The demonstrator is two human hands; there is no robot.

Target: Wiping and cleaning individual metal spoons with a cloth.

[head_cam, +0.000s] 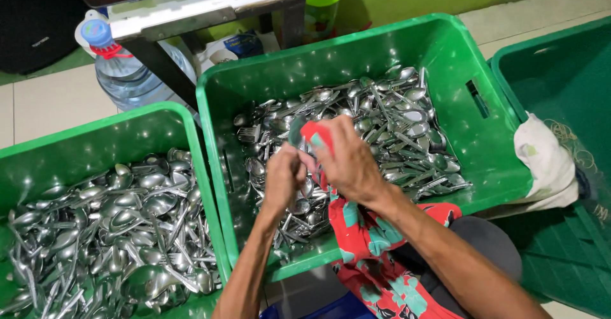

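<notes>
There's the spoon [296, 131], its bowl poking up just above both hands, over the middle of the centre green crate [445, 58]. The right hand [347, 163] is clenched round a red patterned cloth [375, 255], pressing a fold of it against the spoon's bowl; the rest of the cloth trails down over the crate's near rim towards the person's lap. The left hand [284, 176] is closed on the spoon's handle, just below and touching the right, thumb side up.

To wipe it well, I'd say: hold the handle firmly with the left, let the cloth wrap the bowl front and back, and draw it along the full length instead of just dabbing, keeping the work over the crate in case it slips.

Beneath the hands lies a heap of spoons and forks [388, 122] filling the crate floor. To the left, a second green crate [95, 134] holds more cutlery [121, 223]. On the right, a darker green bin [560, 90] with a pale rag [547, 160] draped on its edge. Behind, a water bottle [121, 71] stands on the floor beside a metal stand [210, 4].
</notes>
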